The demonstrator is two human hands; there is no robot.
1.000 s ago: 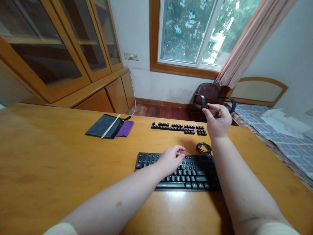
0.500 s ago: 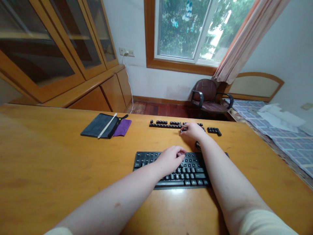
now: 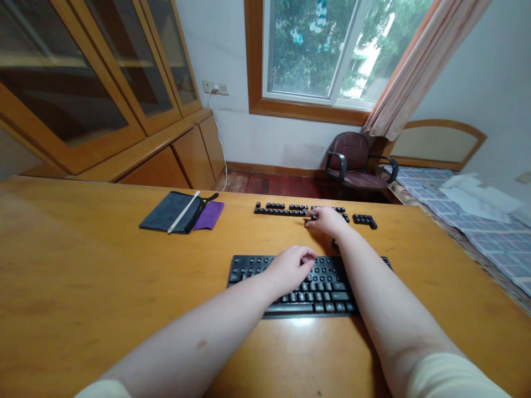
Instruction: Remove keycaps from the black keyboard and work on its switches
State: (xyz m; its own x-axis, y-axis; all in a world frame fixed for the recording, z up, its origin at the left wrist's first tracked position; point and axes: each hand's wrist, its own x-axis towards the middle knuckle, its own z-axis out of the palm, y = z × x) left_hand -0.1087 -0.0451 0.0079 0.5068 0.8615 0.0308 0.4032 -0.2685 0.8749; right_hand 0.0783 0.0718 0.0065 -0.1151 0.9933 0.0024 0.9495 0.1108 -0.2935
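Observation:
A black keyboard [image 3: 309,308] lies on the desk; several of its upper positions show bare key stems without caps. My left hand [image 3: 290,269] rests on it with loosely curled fingers, a gap showing between thumb and forefinger. Beyond the keyboard, black keycaps [image 3: 276,211] stand in rows near the desk's far edge. My right hand [image 3: 327,221] is over those rows, thumb and fingers closed in a pinch. A thin shiny piece [image 3: 311,213] shows at its fingertips, too small to name. A dark keycap [image 3: 307,223] appears by the thumb.
A separate group of keycaps [image 3: 365,220] sits to the right of my right hand. Dark coiled cable [image 3: 336,244] shows partly behind my right wrist. Leftward lie a grey zip pouch [image 3: 160,213], a pale stick [image 3: 184,211] across it and a purple cloth [image 3: 209,215].
The view has shifted very slightly. My right hand's fingertips have moved a little among the keycap rows; my left hand stays on the keyboard.

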